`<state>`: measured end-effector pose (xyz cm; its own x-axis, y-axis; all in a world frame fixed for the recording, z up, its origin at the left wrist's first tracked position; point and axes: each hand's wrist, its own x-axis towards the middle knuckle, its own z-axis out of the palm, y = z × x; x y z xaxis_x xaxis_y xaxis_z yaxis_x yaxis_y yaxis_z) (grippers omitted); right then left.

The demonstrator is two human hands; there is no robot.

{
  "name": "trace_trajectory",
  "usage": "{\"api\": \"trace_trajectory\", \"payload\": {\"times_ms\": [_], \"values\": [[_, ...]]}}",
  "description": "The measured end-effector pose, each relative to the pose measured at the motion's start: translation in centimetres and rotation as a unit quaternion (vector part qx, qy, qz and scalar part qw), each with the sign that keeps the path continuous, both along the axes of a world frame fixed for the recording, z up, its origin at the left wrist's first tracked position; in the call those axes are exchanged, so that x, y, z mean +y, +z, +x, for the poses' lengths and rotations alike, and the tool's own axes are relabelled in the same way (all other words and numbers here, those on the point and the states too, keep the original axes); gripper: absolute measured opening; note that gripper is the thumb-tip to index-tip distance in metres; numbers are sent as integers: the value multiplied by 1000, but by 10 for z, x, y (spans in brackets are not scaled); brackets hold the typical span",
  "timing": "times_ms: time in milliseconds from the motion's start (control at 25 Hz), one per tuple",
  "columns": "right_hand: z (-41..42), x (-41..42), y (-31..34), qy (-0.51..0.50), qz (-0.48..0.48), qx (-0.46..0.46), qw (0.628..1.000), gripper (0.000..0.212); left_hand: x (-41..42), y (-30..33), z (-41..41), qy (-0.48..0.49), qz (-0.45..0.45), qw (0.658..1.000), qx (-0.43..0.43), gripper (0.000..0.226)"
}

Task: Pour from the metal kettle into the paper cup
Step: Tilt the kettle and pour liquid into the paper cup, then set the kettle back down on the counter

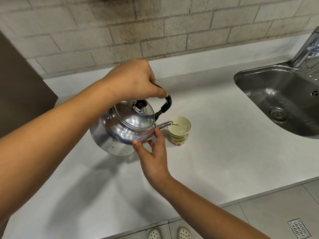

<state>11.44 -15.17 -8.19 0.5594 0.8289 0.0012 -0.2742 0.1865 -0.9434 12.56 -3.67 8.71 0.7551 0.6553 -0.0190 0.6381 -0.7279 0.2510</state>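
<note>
Pouring is underway: the left hand grips the tilted metal kettle by its handle, the right hand's fingertips steady its body, and its spout reaches over the part-filled paper cup standing on the desk.

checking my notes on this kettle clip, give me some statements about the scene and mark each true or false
1. The left hand grips the black handle of the metal kettle. True.
2. The right hand holds the paper cup. False: its fingers touch the kettle's body; the cup stands alone.
3. The kettle's spout reaches over the cup's rim. True.
4. The cup stands inside the sink. False: it stands on the white counter.
</note>
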Motion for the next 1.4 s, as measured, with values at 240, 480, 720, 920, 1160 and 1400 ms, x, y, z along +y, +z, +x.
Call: {"api": "trace_trajectory", "payload": {"times_ms": [240,480,720,920,1160,1400], "values": [[1,-1,-7,-5,-32,-36,999,60,5,-9,-17,46,-47,996,-55,47],[6,-2,-7,5,-37,-76,996,69,10,-15,-38,71,-90,984,-139,46],[8,-1,-4,3,-69,-179,981,76,18,-27,-66,105,-124,960,-229,43],[7,1,-3,21,-79,-252,964,76,25,-44,-87,153,-149,931,-296,39],[3,6,-12,42,-101,-302,947,74,34,-72,-109,183,-156,910,-339,40],[-1,11,-23,58,-134,-313,938,78,40,-92,-117,194,-178,901,-345,35]]}}
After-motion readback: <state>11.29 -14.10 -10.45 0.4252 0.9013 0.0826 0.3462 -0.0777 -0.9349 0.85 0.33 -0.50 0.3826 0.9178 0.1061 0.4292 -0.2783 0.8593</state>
